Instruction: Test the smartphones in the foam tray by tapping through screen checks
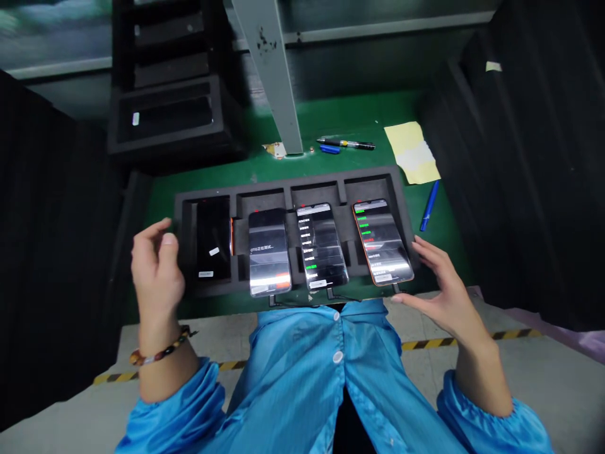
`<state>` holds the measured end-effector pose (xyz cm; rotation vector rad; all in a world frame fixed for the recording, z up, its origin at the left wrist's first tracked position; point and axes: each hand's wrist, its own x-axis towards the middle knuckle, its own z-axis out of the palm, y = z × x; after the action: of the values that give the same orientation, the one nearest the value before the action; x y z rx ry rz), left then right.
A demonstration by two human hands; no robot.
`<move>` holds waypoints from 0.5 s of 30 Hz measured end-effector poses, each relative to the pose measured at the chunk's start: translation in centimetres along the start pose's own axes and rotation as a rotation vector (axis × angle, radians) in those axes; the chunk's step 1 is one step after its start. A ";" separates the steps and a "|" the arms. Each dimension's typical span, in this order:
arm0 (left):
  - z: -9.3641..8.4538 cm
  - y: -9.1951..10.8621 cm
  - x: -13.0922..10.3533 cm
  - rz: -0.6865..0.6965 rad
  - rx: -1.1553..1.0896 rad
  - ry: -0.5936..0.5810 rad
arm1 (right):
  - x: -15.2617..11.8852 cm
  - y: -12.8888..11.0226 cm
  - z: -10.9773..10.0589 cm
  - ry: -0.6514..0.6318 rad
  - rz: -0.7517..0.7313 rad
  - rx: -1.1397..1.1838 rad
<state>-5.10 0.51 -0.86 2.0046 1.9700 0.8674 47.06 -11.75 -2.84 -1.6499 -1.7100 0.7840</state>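
Note:
A black foam tray (262, 189) with compartments holds several smartphones. The leftmost phone (213, 233) has a dark screen and small white labels. Beside it, one phone (268, 252) shows a line of test text. Another phone (322, 246) and the rightmost phone (382, 243), orange-edged, display lists with green lines. Thin black cables plug into the bottoms of the three lit phones. My left hand (158, 268) is loosely curled by the tray's left edge, thumb and forefinger apart, holding nothing visible. My right hand (442, 287) is open around the rightmost phone's lower right corner, thumb near its plug (396, 289).
A black-and-white pen (347, 144), a blue cap (329, 149), a blue pen (429, 207) and yellow paper (413, 153) lie on the green table (265, 171). A grey post (271, 75) stands behind the tray. Stacked black foam trays (165, 148) rise at back left; dark stacks flank both sides.

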 end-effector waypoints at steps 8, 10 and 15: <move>8.8 20.8 8.9 0.716 -0.102 -0.779 | -0.4 0.2 0.2 0.070 -0.051 0.000; 12.7 24.0 10.2 0.757 -0.006 -0.800 | -0.9 0.0 0.6 0.175 -0.114 -0.082; 18.1 26.9 10.9 0.732 0.074 -0.865 | -1.4 -0.8 1.1 0.162 -0.215 -0.174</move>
<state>26.59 13.14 1.61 2.5460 0.8141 -0.0525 45.76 -13.17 -2.98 -1.5604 -1.8424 0.3990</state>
